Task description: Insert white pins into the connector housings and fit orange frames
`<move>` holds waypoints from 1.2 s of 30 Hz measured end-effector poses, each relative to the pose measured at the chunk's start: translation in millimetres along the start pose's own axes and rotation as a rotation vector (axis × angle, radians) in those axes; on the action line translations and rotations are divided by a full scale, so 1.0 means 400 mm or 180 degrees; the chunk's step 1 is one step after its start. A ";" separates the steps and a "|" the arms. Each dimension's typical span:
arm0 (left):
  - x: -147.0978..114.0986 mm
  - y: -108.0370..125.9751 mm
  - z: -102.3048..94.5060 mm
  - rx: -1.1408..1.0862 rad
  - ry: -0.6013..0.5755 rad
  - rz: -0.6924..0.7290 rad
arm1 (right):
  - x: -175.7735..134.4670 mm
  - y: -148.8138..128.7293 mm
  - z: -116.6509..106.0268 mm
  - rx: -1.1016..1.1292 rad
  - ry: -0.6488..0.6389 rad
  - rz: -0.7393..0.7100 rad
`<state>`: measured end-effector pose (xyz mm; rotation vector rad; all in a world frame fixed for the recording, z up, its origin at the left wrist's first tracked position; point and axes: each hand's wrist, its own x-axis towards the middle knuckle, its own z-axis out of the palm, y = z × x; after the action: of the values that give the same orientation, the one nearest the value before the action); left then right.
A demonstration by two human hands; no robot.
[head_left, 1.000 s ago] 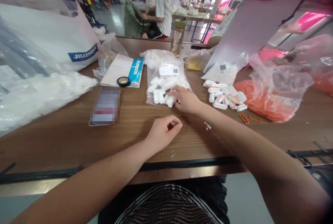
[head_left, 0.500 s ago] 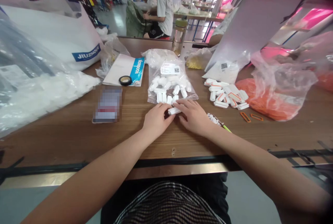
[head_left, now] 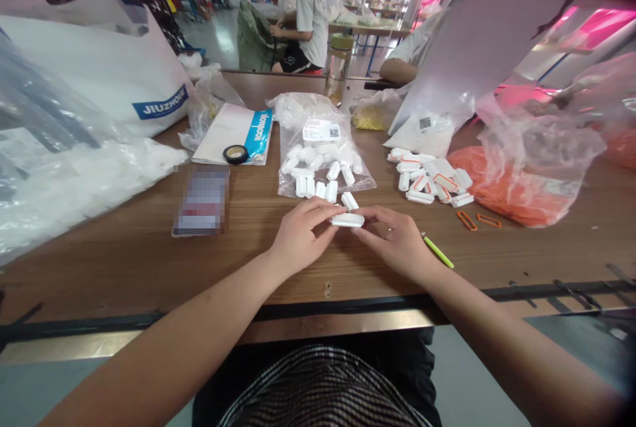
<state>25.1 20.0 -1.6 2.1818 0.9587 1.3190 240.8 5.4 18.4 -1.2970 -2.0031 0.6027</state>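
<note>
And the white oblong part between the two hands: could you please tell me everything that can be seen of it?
The white oblong part looks like rigid plastic, with a finely ridged upper edge and a smoother strip along its lower side. It sits roughly level, long side towards the person, nearer to them than the clear plastic bag. The left hand and right hand pinch its opposite ends, partly covering them. No orange shows on its visible side; contact with the table cannot be judged.

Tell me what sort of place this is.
Probably a factory assembly workshop: a clear bag of white plastic pieces and a bag of orange parts lie on the wooden workbench, and another person sits beyond, with further worktables behind.
</note>
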 end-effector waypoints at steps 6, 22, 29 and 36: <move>-0.005 0.021 -0.002 -0.0601 -0.0572 -0.0673 | -0.029 0.035 0.010 -0.0351 0.0276 -0.0512; -0.017 0.029 -0.003 0.0340 -0.0168 0.0568 | -0.033 0.035 0.009 -0.0393 0.0538 -0.0638; -0.023 0.043 -0.008 -0.0410 -0.0543 -0.1319 | -0.042 0.056 -0.107 -0.0460 0.0745 -0.0119; -0.058 0.040 -0.024 -0.0079 -0.1022 -0.1278 | -0.119 0.151 -0.236 -0.1146 0.0323 0.0961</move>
<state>14.8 -8.0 -0.5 1.9658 1.1602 0.7657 361.0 -11.9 27.0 -1.8294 -1.9032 0.3077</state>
